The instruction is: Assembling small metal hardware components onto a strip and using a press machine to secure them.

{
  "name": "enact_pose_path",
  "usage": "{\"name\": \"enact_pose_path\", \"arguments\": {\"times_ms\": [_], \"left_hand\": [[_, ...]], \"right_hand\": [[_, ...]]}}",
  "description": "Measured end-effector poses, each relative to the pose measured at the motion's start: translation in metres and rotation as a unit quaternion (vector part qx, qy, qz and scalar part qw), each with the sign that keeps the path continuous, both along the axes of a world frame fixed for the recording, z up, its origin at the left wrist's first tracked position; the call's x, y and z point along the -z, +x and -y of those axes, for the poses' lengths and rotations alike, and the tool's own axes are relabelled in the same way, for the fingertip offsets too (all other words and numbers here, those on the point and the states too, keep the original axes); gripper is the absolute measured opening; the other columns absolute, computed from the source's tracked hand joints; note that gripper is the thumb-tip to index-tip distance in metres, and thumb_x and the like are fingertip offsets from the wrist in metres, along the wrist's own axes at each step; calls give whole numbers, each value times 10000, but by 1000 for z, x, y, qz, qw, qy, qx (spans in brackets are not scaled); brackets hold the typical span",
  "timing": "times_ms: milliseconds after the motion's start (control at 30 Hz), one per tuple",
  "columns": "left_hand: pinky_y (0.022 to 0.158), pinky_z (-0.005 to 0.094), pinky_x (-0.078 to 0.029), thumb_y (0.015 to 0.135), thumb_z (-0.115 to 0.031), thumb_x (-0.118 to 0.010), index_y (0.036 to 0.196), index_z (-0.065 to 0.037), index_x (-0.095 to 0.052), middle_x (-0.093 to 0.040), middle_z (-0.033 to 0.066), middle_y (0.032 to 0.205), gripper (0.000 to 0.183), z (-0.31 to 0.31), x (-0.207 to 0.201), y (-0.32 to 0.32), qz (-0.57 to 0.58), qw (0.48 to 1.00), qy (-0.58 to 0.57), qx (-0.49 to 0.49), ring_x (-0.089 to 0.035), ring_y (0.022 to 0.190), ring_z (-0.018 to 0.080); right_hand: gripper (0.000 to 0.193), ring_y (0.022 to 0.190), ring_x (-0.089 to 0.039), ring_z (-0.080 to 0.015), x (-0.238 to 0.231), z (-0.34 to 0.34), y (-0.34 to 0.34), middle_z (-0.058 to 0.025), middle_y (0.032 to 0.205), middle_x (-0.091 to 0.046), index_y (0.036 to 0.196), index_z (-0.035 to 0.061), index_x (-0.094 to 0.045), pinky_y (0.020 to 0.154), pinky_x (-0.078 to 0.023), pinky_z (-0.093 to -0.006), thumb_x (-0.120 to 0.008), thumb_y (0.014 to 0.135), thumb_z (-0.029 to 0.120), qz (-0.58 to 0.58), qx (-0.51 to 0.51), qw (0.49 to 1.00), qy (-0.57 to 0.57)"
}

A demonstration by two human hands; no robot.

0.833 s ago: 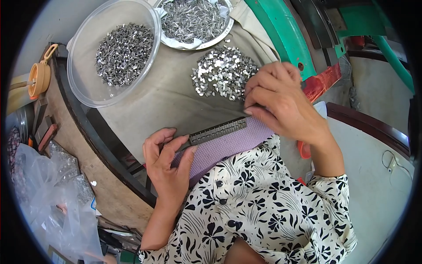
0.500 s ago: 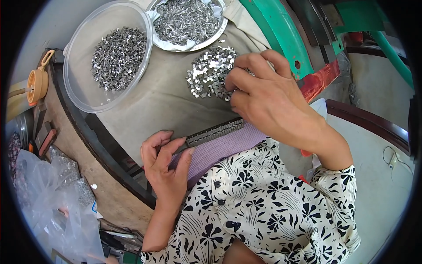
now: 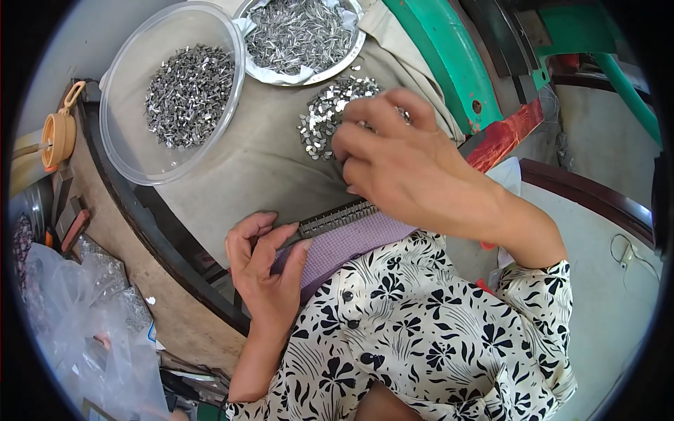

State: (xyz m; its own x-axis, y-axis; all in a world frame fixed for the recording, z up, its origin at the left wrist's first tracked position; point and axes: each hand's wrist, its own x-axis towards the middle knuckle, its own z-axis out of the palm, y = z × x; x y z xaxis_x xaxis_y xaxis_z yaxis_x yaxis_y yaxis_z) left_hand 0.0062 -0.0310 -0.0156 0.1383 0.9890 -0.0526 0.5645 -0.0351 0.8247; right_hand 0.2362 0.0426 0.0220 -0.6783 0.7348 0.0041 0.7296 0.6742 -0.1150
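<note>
A dark slotted metal bar [image 3: 337,218] lies on a purple textured cloth [image 3: 351,247] across my lap, with small metal pieces lined up along it. My left hand [image 3: 265,270] pinches its left end between thumb and fingers. Just above the bar's right part, my right hand [image 3: 414,165] hangs with curled fingers, partly blurred. Its fingertips face away from view, so whatever they hold is hidden. Beyond them spreads a loose pile of small shiny metal pieces [image 3: 319,128] on a grey-beige cloth [image 3: 260,151], partly covered by my right hand.
At the far left stands a clear round plastic tub [image 3: 112,133] holding small metal pieces. Next to it is a lined metal bowl [image 3: 358,52] full of thin slivers. A green metal frame [image 3: 449,67] rises at right. Plastic bags [image 3: 98,330] lie at lower left.
My right hand has moved left and slightly nearer, from the pile's right side toward the bar, covering more of the bar's right end. My left hand stays on the bar.
</note>
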Motion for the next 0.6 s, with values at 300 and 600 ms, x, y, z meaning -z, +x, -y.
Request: {"name": "enact_pose_path", "arguments": {"times_ms": [300,600], "left_hand": [[916,344,-487,709,16,-810,997,-22,-717,-593,137,1149,305,0,2,0,14,1000,3,-1,-592,1050,259],[875,358,-492,699,0,-823,990,-31,-724,-593,125,1126,309,0,3,1,13,1000,13,-5,-581,1012,276]], "right_hand": [[109,1187,-476,-275,-15,3,30,18,1090,-622,791,111,-698,1006,-276,-469,-766,717,152,-140,94,977,-132],[58,1205,-473,-268,-2,14,31,-5,1025,-627,772,93,-727,1048,-273,-499,-747,747,141,-158,99,968,-169]]}}
